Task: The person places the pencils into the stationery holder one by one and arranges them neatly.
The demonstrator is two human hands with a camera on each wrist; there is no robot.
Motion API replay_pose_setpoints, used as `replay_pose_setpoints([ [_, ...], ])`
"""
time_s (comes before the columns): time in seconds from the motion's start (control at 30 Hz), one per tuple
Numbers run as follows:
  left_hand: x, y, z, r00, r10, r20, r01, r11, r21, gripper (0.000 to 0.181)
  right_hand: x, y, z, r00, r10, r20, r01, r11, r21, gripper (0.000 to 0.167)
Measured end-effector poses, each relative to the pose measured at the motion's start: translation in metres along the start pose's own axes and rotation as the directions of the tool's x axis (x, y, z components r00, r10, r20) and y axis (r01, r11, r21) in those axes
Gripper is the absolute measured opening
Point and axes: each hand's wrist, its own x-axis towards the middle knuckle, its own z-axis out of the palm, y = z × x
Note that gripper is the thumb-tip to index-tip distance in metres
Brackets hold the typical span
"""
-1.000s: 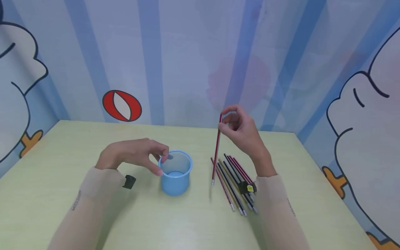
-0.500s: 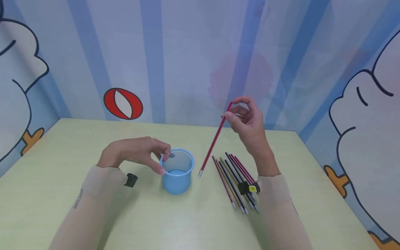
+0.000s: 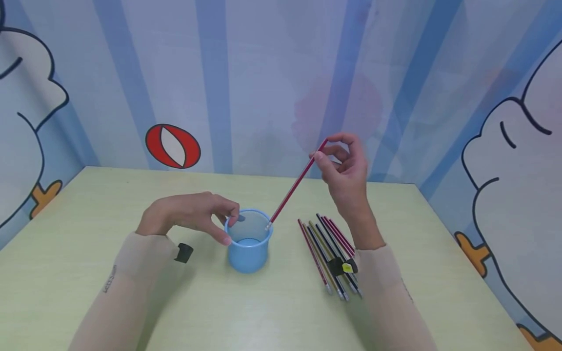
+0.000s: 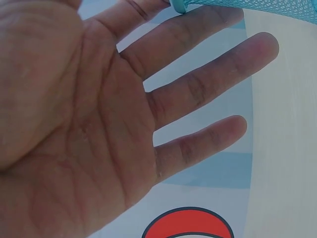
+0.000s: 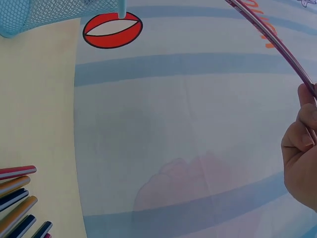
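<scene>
A blue mesh pencil cup [image 3: 248,258] stands upright on the table. My left hand [image 3: 186,213] pinches its left rim between thumb and forefinger; in the left wrist view, the other fingers [image 4: 213,82] stretch out straight. My right hand [image 3: 349,178] holds a red pencil [image 3: 291,191] near its upper end with thumb and fingers. The pencil slants down leftward, its white-and-silver eraser end at the right side of the cup's mouth; whether it touches the rim I cannot tell. In the right wrist view, the pencil [image 5: 282,49] runs up and left from the hand.
Several red, black and yellow pencils [image 3: 313,256] lie in a loose fan right of the cup, partly hidden by the right wrist's camera [image 3: 340,266]. A striped blue printed cloth [image 3: 259,97] hangs behind the pale table [image 3: 197,302].
My right hand has raised the red pencil, tilted it, and brought its eraser end leftward to the cup's mouth. The left hand keeps its hold on the rim.
</scene>
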Motion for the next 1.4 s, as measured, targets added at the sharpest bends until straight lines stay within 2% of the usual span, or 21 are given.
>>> replay_pose_setpoints([
  [0.27,-0.002,0.002,-0.001,1.000,-0.024,-0.001,0.024,1.000,0.004,0.032,-0.005,0.007,0.016,0.992,0.088,0.096,-0.072,0.985,-0.155,0.030],
  [0.7,0.001,0.002,-0.001,0.999,-0.032,-0.004,0.032,0.999,0.011,0.032,-0.006,0.009,0.023,0.992,0.090,0.087,-0.074,0.983,-0.168,0.030],
  [0.9,0.001,0.003,-0.002,1.000,-0.015,0.005,0.015,1.000,0.012,0.033,-0.012,0.016,0.031,0.970,0.168,0.174,-0.121,0.960,-0.251,0.031],
  [1.17,0.002,0.001,0.000,1.000,-0.010,0.007,0.010,1.000,0.005,0.035,-0.019,0.020,0.041,0.950,0.201,0.240,-0.115,0.937,-0.329,0.030],
  [1.4,0.001,0.000,0.000,1.000,0.011,0.004,-0.011,1.000,0.011,0.035,-0.025,0.027,0.054,0.932,0.206,0.300,-0.075,0.915,-0.396,0.029],
])
